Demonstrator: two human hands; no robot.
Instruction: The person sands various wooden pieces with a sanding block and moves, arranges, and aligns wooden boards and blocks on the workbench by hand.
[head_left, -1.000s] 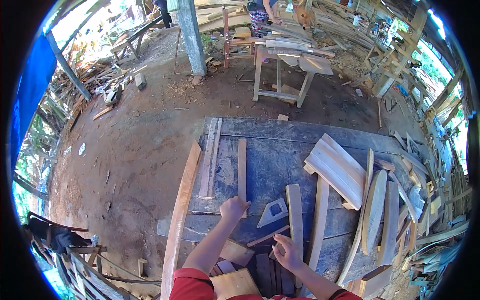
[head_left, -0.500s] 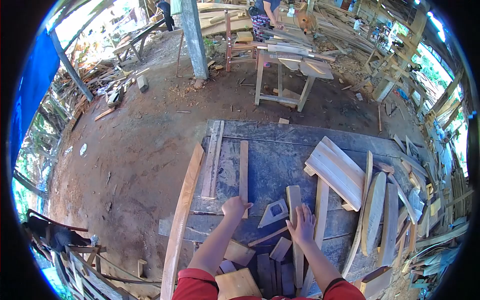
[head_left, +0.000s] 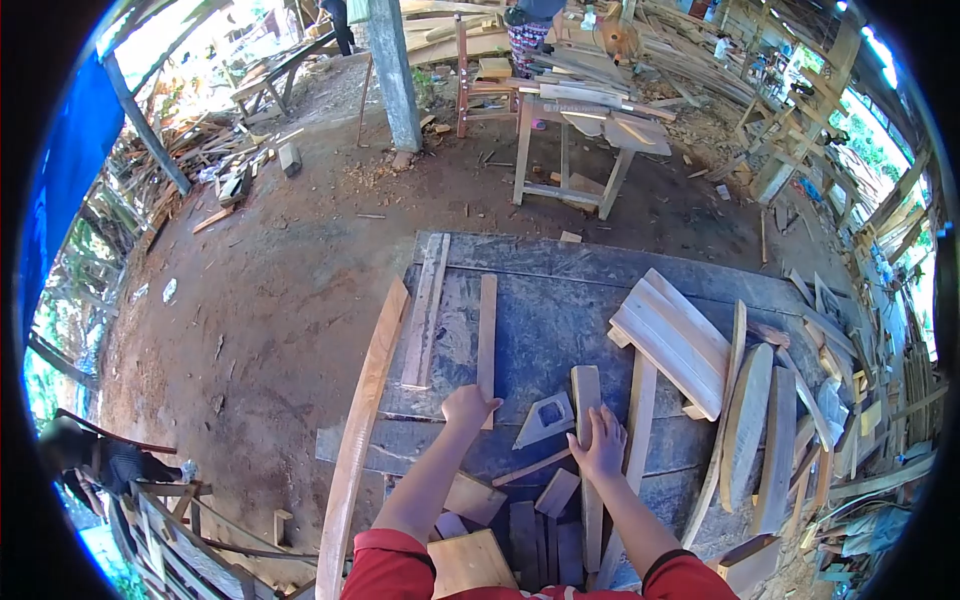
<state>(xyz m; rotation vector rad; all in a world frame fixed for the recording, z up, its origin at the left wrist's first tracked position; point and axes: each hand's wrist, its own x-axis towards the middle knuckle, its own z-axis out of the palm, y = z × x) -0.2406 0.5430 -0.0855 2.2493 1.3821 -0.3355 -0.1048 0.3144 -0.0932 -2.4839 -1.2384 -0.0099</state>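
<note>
My left hand [head_left: 468, 408] is closed at the near end of a narrow wooden strip [head_left: 487, 325], its thumb lying across the wood; the curled fingers are partly hidden. My right hand [head_left: 600, 448] rests over a thicker wooden beam [head_left: 586, 388], thumb at its left edge and fingers stretched out along the right. Between the hands lies a pale angled wooden piece with a square hole [head_left: 544, 420]. A thin stick [head_left: 532, 467] and a short block [head_left: 557, 493] sit just below it. Left of the strip lies a longer pale board [head_left: 427, 310].
Joined boards [head_left: 672, 345] and curved planks [head_left: 748, 428] cover the right of the dark worktable [head_left: 560, 258]. A long plank [head_left: 362, 435] stretches along the left side. Ahead stand a second bench [head_left: 590, 118], a post [head_left: 395, 75] and a person [head_left: 530, 35]. Another person [head_left: 110, 462] is at lower left.
My right hand's fingers have drawn a little closer together on the beam. My left hand stays at the strip. The view has shifted slightly.
</note>
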